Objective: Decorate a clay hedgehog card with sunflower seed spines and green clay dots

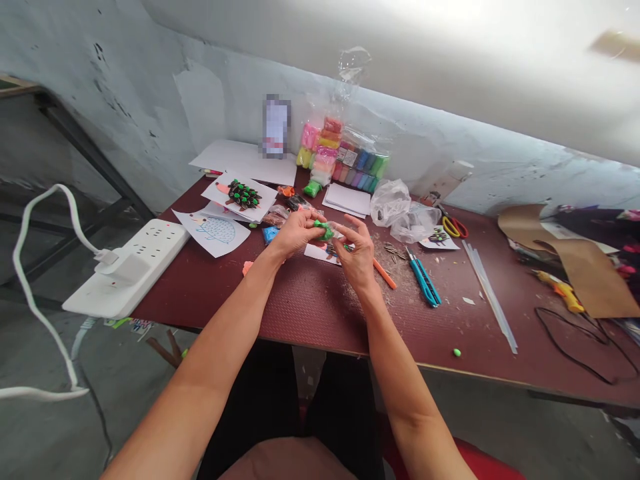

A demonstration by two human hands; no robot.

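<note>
Above the middle of the dark red table [310,300], my left hand [296,233] pinches a bright green lump of clay [325,230] in a clear wrapper. The thumb and index finger of my right hand [356,250] close on the wrapper's right side, with the other fingers raised. Beneath both hands lies a small white card [316,252] with dark pieces on it, partly hidden by my fingers. To the left, a finished-looking hedgehog picture [243,193] has dark spines and green dots.
Bagged coloured clay [345,160] stands by the wall. Right of my hands are an orange stick [385,274], a teal cutter [424,279], scissors [454,227], clear sticks [490,297] and a yellow glue gun [563,292]. A power strip [133,267] sits at the left edge.
</note>
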